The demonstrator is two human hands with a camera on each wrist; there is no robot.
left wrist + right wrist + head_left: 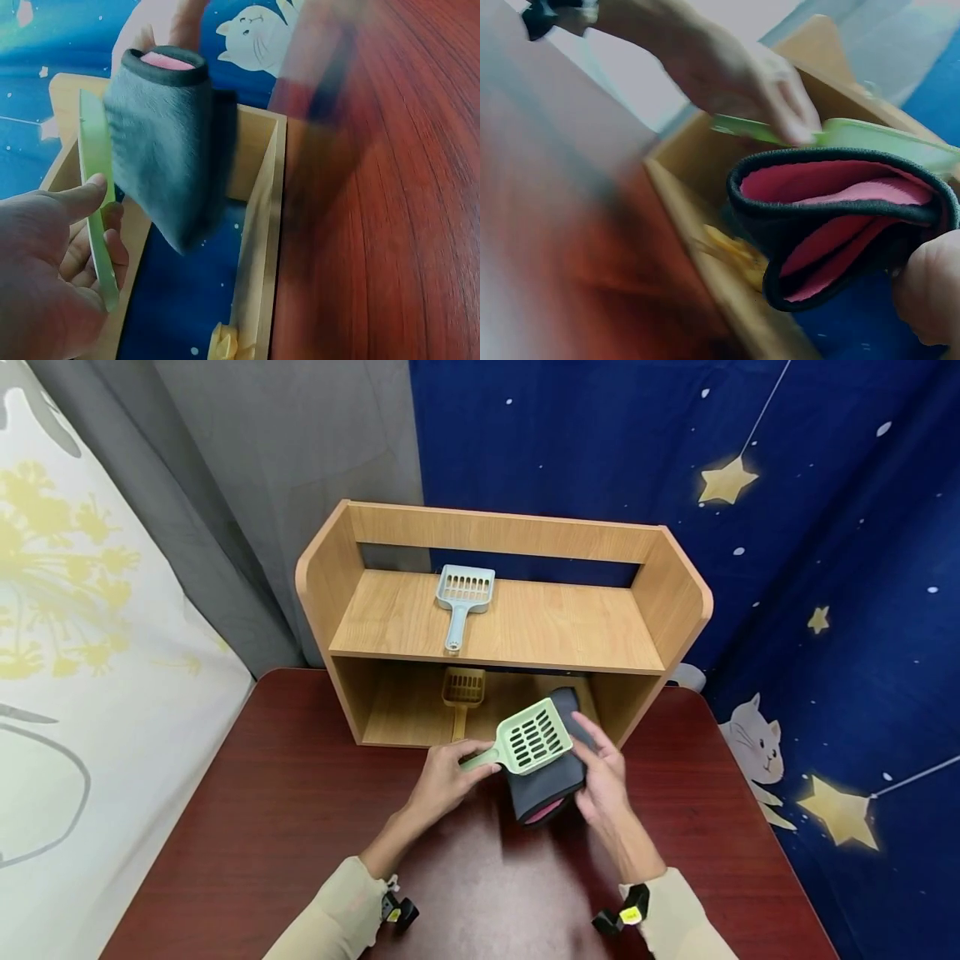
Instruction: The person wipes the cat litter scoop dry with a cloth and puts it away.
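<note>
My left hand (444, 783) pinches the handle of a light green litter scoop (534, 739), its slotted head turned to the right. Behind and beneath that head is a folded dark grey fabric piece (549, 787), held by my right hand (606, 787). In the right wrist view this fabric (769, 247) shows two open cuffs with pink lining. Whether the right fingers also touch the scoop's edge, I cannot tell. The left wrist view shows the scoop (96, 150) edge-on between thumb and fingers, left of the fabric (161, 142).
A wooden two-tier shelf (495, 662) stands at the back of the dark red table (300, 827). A light blue litter scoop (457, 627) lies on its upper board, a yellow one (460, 718) on the lower board. Curtains (540, 435) hang behind.
</note>
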